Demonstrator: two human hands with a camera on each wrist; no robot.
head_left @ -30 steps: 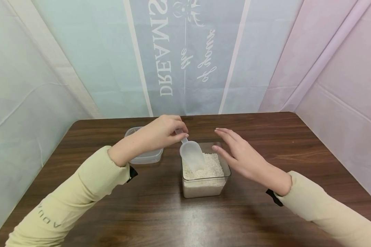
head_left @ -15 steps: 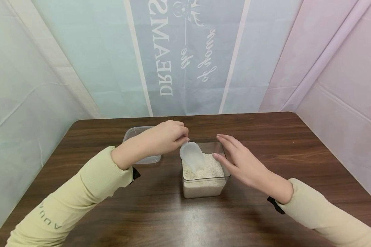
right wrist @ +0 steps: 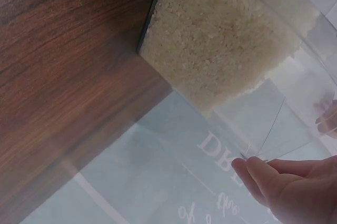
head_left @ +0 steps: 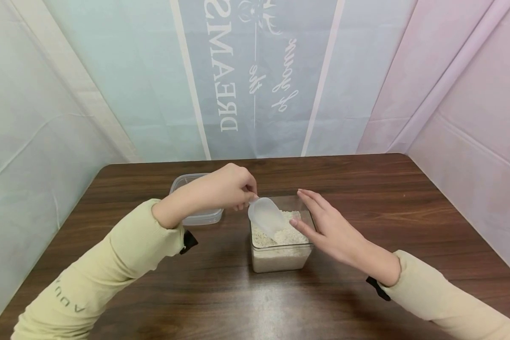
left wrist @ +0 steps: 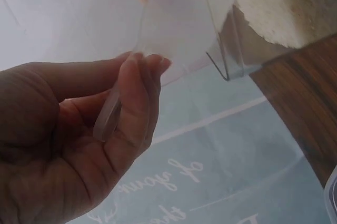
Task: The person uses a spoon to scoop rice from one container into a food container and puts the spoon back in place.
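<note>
Since a moment ago, my right hand (head_left: 329, 226) has dropped from hovering to the rice container's (head_left: 282, 257) far right rim, fingers straight, gripping nothing. My left hand (head_left: 225, 189) pinches the scoop (head_left: 267, 218) by its short handle; the bowl slants down toward me into the rice (head_left: 290, 232). Its long axis runs from my left grip, which is nearer. An empty tub (head_left: 194, 216) sits on the worktop (head_left: 221, 293) behind my left wrist.

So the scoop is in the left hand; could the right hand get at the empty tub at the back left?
Probably not easily: the left hand and its forearm lie across the tub, and the right hand would cross the rice container.
</note>
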